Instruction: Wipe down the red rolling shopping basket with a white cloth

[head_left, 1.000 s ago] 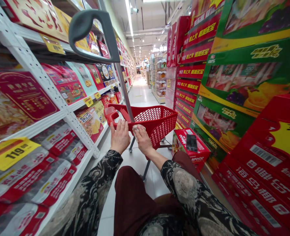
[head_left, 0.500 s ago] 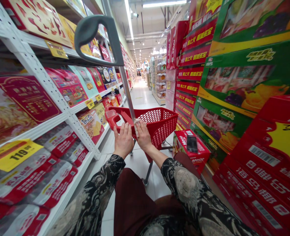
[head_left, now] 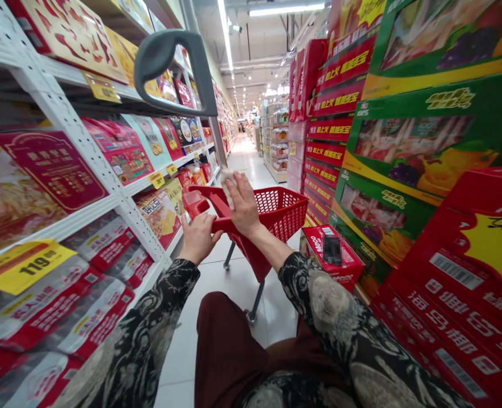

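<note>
A red plastic shopping cart (head_left: 282, 211) with a perforated basket stands in front of my knees. My left hand (head_left: 197, 241) is closed around its near red rim, fingers over the top. My right hand (head_left: 245, 208) presses a whitish cloth (head_left: 227, 190) against the cart's metal pole (head_left: 219, 139); the palm hides part of the cloth and the lower pole. A grey loop handle (head_left: 211, 85) tops the pole, above and left of both hands.
White shelving (head_left: 118, 198) with boxed and bagged goods runs along the left. Stacked green cartons (head_left: 408, 133) and red cartons (head_left: 429, 283) line the right. A red box (head_left: 340, 271) sits on the floor by my right knee. The tiled aisle (head_left: 251, 153) stretches ahead.
My right hand and the cloth have moved up the pole from the rim. My left hand has shifted left and down, from lying flat on the rim to gripping it.
</note>
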Demonstrator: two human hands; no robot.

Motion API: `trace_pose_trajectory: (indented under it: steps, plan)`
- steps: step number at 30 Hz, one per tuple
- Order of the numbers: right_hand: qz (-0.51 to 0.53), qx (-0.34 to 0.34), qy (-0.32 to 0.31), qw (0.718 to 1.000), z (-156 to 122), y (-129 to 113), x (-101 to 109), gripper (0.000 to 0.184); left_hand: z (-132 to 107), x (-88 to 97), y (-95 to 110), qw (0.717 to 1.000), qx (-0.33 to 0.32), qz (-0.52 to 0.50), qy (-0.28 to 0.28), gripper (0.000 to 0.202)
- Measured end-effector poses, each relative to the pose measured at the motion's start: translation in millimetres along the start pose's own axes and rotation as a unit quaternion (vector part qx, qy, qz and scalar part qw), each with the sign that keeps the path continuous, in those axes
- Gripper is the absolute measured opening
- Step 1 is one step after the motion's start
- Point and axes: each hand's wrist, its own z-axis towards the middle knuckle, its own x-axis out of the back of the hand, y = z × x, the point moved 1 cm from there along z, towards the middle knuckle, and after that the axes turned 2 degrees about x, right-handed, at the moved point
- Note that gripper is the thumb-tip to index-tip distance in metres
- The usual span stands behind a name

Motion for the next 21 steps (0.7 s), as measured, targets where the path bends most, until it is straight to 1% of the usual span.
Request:
trace_pose_trajectory:
  steps: [3, 5, 6, 7, 9, 12, 14, 16, 18, 19, 21]
  plan:
    - [-0.02, 0.033, -0.01, 0.999, 44, -4, -7, 0.047, -5, 2.2, 8, 1.0, 0.003, 0.011, 0.011, 0.033]
    - [-0.033, 0.046, -0.027, 0.998, 61, -5, -9, 0.049, -8, 4.1, 14, 1.0, 0.003, 0.012, 0.02, 0.033]
    - [-0.037, 0.05, -0.037, 0.997, 64, -5, -10, 0.05, -10, 5.2, 17, 1.0, 0.005, 0.01, 0.023, 0.033]
    - [-0.039, 0.053, -0.047, 0.997, 63, -4, -9, 0.05, -11, 6.5, 20, 1.0, 0.008, 0.009, 0.025, 0.033]
    - [-0.032, 0.061, -0.066, 0.995, 49, -3, -6, 0.049, -14, 9.6, 25, 1.0, 0.018, 0.005, 0.025, 0.033]
    - [-0.002, 0.086, -0.077, 0.993, 9, 1, 5, 0.044, -18, 15.4, 32, 0.999, 0.025, -0.003, 0.025, 0.031]
    - [0.016, 0.123, -0.08, 0.989, -18, 7, 12, 0.042, -20, 19.1, 35, 0.999, 0.025, -0.01, 0.032, 0.03]
    - [0.025, 0.158, -0.084, 0.984, -35, 13, 17, 0.04, -21, 22.0, 39, 0.999, 0.026, -0.015, 0.042, 0.029]
    - [0.016, 0.185, -0.082, 0.979, -36, 18, 19, 0.04, -23, 24.0, 41, 0.998, 0.028, -0.018, 0.049, 0.029]
    - [0.01, 0.195, -0.08, 0.978, -29, 19, 20, 0.04, -23, 24.7, 42, 0.998, 0.03, -0.019, 0.051, 0.029]
    - [-0.003, 0.2, -0.071, 0.977, -4, 18, 22, 0.041, -25, 25.9, 44, 0.998, 0.034, -0.02, 0.052, 0.029]
